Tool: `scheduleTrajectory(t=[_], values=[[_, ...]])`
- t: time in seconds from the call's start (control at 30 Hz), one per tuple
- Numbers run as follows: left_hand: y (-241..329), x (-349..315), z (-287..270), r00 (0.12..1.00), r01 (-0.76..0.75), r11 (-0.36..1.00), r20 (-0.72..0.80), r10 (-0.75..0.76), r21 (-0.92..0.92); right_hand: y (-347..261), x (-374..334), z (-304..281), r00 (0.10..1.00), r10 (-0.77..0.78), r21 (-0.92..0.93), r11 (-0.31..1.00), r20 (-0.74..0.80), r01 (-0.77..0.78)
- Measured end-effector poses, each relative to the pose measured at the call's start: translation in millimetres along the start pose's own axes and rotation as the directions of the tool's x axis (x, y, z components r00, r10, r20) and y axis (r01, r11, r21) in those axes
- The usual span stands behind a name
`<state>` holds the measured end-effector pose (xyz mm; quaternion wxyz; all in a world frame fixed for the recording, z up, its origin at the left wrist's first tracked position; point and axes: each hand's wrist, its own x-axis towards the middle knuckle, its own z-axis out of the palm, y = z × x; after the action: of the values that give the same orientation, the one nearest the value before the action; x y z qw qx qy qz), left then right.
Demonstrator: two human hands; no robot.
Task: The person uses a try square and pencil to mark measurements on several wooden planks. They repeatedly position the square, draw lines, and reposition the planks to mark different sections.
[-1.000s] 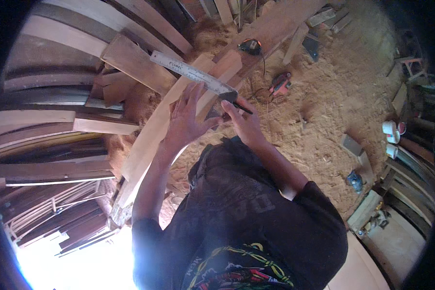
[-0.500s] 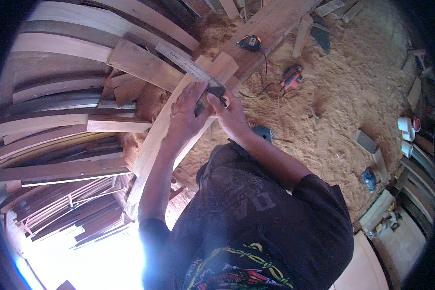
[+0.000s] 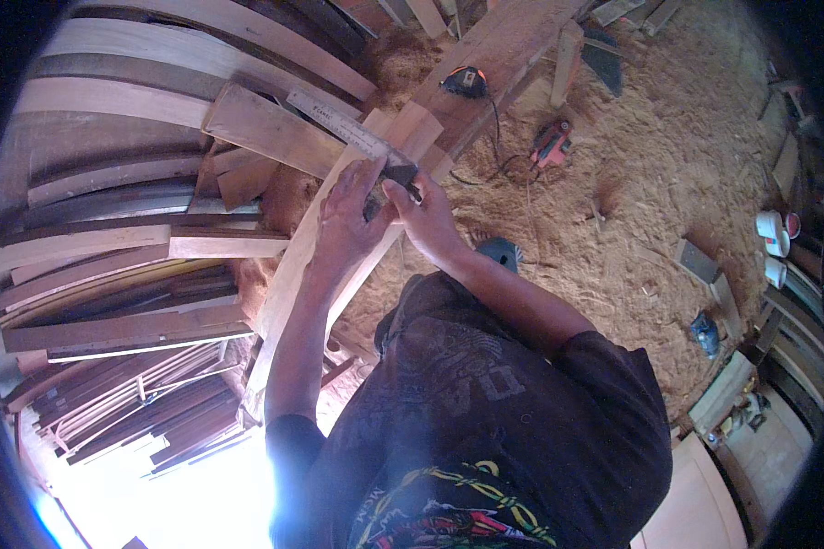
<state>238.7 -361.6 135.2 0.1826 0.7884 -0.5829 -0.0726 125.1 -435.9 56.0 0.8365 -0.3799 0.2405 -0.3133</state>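
A try square with a pale marked blade and a dark stock lies across a long light wooden board. My left hand is on the board, with its fingertips against the square near the stock. My right hand is closed round the stock, thumb and fingers pinching it. A small dark tip shows by the right fingers; I cannot make out whether it belongs to the square. The hands partly hide the stock and the board's edge.
A thick beam runs beyond the board, with a black-and-orange tape measure on it. A red corded power tool lies on the sawdust-covered floor. Stacked planks fill the left side. White tubs stand at right.
The view has shifted slightly. Both hands stay at the square on the board, with only a small change in the right hand's fingers.
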Motion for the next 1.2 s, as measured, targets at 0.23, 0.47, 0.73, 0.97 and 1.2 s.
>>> scheduleTrajectory(t=[0.23,0.47,0.73,0.97,1.2], values=[[4.0,1.3,2.8,0.997,0.073,0.997,0.000,-0.073,0.016,-42.0,-6.2,-37.9,0.995,-0.078,-0.157,0.985,-0.067,0.067],[-1.8,-3.3,6.4,0.987,0.144,0.989,0.070,-0.142,-0.028,-104.5,52.5,-42.4,0.888,-0.303,-0.705,0.539,0.347,0.460],[-0.2,-4.8,7.4,0.983,0.173,0.983,0.066,-0.168,-0.063,-123.5,85.1,-28.3,0.748,-0.268,-0.686,0.300,0.607,0.663],[-1.0,-6.2,11.9,0.987,0.160,0.987,0.024,-0.160,0.002,-142.2,86.8,-24.5,0.777,-0.157,-0.725,0.285,0.610,0.627],[5.0,-5.4,9.5,0.990,0.139,0.989,-0.023,-0.137,0.054,-130.7,74.7,-45.0,0.839,-0.042,-0.771,0.371,0.543,0.518]])
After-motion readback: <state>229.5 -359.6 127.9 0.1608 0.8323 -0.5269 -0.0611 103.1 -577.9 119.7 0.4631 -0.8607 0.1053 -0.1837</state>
